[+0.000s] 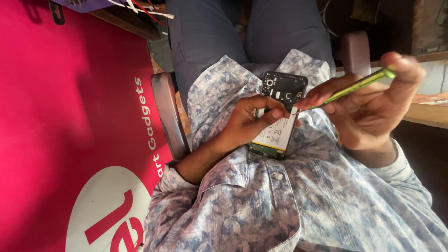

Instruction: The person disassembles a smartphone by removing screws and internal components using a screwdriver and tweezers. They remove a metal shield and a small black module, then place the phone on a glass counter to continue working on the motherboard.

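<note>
Head view: left hand grips an opened phone on the lap; right hand pinches a green screwdriver, tip at the board. Screw work seems underway, needing steady aim.

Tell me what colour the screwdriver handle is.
Yellow-green, on the screwdriver held in the right hand; the head view shows it.

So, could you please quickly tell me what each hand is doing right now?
Left hand: closed on the opened phone, thumb across its battery.
Right hand: fingers closed on a green-handled screwdriver, tip at the phone.
</note>
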